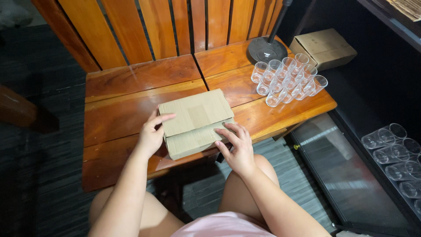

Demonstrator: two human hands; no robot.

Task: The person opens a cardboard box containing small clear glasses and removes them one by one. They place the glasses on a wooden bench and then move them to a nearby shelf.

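A closed brown cardboard box (196,115) lies on the wooden bench seat (131,94) in front of me. My left hand (152,134) rests against the box's left side, fingers stretched onto its top edge. My right hand (236,147) lies flat on the box's near right flap, fingers spread. Neither hand grips the box; both only touch it.
Several clear plastic cups (287,79) stand grouped at the bench's right end, beside a round black stand base (266,49). A second cardboard box (323,48) sits on the floor beyond. More clear cups (394,153) lie at the right on a dark cabinet. Wooden slats (175,26) back the bench.
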